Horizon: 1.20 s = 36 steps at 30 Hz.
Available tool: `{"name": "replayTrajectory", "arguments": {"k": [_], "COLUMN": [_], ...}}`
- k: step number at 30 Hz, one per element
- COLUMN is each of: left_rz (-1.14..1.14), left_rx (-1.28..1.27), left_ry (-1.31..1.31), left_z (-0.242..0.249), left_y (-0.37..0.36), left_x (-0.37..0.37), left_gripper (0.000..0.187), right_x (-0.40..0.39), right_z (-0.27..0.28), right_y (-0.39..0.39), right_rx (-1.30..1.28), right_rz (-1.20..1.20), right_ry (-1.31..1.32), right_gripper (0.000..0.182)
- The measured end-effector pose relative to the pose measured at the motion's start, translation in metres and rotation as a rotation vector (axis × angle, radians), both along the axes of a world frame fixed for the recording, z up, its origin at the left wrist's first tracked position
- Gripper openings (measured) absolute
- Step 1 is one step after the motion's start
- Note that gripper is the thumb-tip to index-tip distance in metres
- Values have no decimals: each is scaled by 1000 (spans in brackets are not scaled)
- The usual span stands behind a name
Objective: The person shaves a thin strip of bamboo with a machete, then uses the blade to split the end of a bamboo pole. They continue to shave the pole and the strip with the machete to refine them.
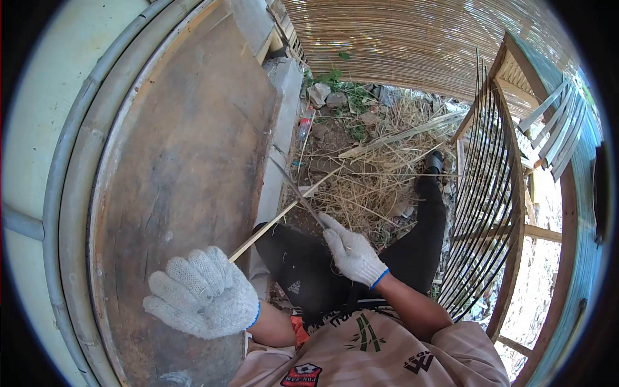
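Note:
My left hand (206, 293), in a white knitted glove with a blue cuff edge, is at the lower left above the brown board. A thin pale bamboo strip (271, 224) runs up and right from its index-finger side; the grip point is hidden behind the glove. My right hand (354, 253), gloved the same way, is closed around the handle of a long narrow knife (298, 193). The knife's blade slants up and left and crosses the strip near its middle. The handle is mostly covered by the fingers.
A large worn brown board (187, 148) fills the left side, beside a concrete ledge (284, 84). Bamboo shavings (367, 193) cover the ground between my legs. A wooden rack of dark rods (480, 213) stands at right. A slatted bamboo screen (400, 39) closes the back.

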State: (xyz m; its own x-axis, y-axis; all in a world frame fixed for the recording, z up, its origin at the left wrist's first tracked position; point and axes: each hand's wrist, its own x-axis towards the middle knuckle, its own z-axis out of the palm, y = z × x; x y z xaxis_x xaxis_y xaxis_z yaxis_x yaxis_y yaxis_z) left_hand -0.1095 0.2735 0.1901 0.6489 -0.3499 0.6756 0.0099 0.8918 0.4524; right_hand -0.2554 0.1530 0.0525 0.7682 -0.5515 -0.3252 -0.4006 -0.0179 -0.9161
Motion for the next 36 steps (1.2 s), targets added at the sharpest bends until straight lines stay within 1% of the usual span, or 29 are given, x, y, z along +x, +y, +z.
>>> {"name": "replayTrajectory", "arguments": {"k": [2, 4, 5, 6, 7, 8, 9, 10, 11, 12, 13, 14, 15, 16, 17, 18, 19, 20, 22, 24, 25, 27, 29, 30, 31, 32, 34, 35, 36], "left_rz": [-27, -104, -104, -60, -15, -14, 519, 1048, 1051, 541, 22, 25, 95, 163, 160, 233, 307, 305, 154, 124, 93, 81, 69, 612, 1150, 1157, 544, 544, 419], "left_rx": [15, 38, 41, -14, -67, -66, -10, 52, 56, -6, -63, -58, -72, -87, -87, -54, -19, -16, 57, 63, 69, 98, 131, 41, -60, -50, 152, 164, 118], "left_ry": [-23, -164, -166, -184, -202, -201, 39, 289, 293, -30, -336, -334, -289, -242, -238, -85, 67, 68, -2, -14, -28, -88, -147, 217, 585, 582, -280, -279, -240], "left_z": [-1, -5, -13, -24, -29, -36, -41, -45, -50, -55, -52, -56, -53, -49, -45, -39, -32, -26, -7, 1, 2, 1, -5, -3, -2, -10, -32, -31, -27], "left_y": [0, 4, 7, 12, 14, 16, 13, 13, 22, 38, 43, 46, 40, 35, 33, 31, 30, 28, 15, 9, 8, 14, 15, 3, -4, 10, 52, 51, 48], "left_x": [0, 5, 11, 17, 19, 15, 5, -1, 11, 32, 41, 40, 35, 31, 27, 24, 20, 18, 14, 12, 12, 20, 20, 11, 7, 15, 36, 37, 37], "left_gripper": [50, 44, 44, 36, 45, 45, 49, 63, 63, 65, 66, 66, 52, 46, 46, 35, 46, 46, 52, 52, 52, 48, 47, 40, 44, 44, 51, 51, 47], "right_x": [9, 14, 16, 15, 14, 14, 14, 15, 15, 16, 19, 22, 26, 30, 31, 30, 32, 34, 38, 47, 49, 52, 56, 59, 61, 63, 69, 71, 73], "right_z": [28, 51, 58, 69, 81, 87, 86, 84, 81, 75, 66, 56, 47, 38, 33, 40, 40, 41, 33, 11, 5, -5, -20, -24, -28, -36, -61, -69, -72], "right_y": [14, 24, 28, 28, 27, 26, 25, 25, 25, 25, 25, 26, 25, 23, 22, 18, 14, 11, 9, 8, 5, -5, -12, -17, -21, -24, -30, -33, -39], "right_rx": [-104, -219, -261, -259, -220, -183, -182, -177, -171, -166, -176, -187, -186, -231, -276, -182, -178, -170, -162, -231, -227, -152, -148, -100, -52, -91, -101, -120, -81], "right_rz": [70, 109, 125, 126, 217, 307, 308, 299, 291, 296, 227, 154, 153, 109, 65, 124, 122, 132, 145, 53, 56, 78, 63, 47, 31, 20, -9, -42, -42], "right_ry": [-255, -483, -594, -595, -544, -492, -489, -471, -453, -449, -487, -526, -525, -569, -612, -499, -496, -452, -406, -397, -393, -240, -244, -212, -180, -141, -155, -171, -110], "right_gripper": [55, 55, 56, 56, 57, 59, 59, 58, 58, 58, 56, 54, 54, 52, 51, 50, 50, 50, 50, 52, 52, 52, 51, 52, 52, 52, 52, 52, 52]}}
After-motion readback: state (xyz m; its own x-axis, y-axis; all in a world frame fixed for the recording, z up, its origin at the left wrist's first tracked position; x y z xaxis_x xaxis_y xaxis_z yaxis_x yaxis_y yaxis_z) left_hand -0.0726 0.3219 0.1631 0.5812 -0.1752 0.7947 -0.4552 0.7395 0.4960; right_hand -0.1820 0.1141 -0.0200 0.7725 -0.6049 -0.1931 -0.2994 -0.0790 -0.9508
